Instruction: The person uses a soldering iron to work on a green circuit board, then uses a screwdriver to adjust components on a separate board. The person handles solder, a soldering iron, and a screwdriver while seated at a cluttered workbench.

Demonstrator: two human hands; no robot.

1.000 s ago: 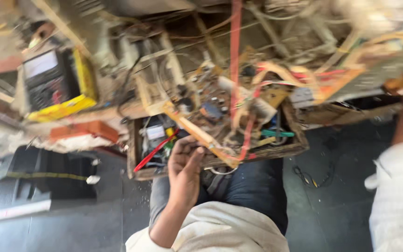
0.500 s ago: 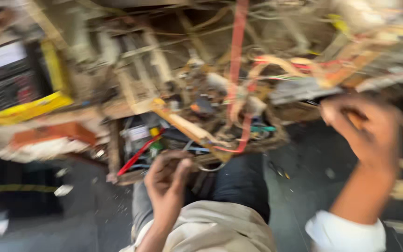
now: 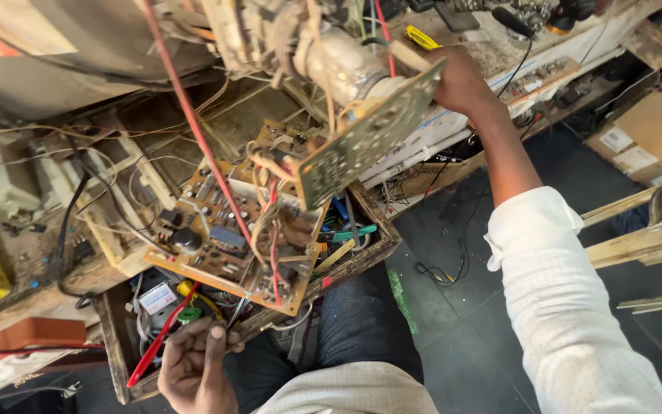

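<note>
Above the lap, the large tan circuit board (image 3: 231, 245) tilts off the wooden drawer (image 3: 362, 257), tethered by wires. Risk, I judge: the small green board (image 3: 362, 138) pulling taut leads or slipping. Right hand (image 3: 461, 80) closes on its upper edge; left hand (image 3: 193, 364), fingers loosely curled, sits just below the big board, apparently empty.

A brown cardboard box (image 3: 647, 142) stood at the far right beyond my right arm, carrying two pale rectangular labels (image 3: 616, 139). A small white label (image 3: 158, 297) with a blue edge lay in the wooden drawer (image 3: 113, 345) near my left hand (image 3: 193, 368).
</note>
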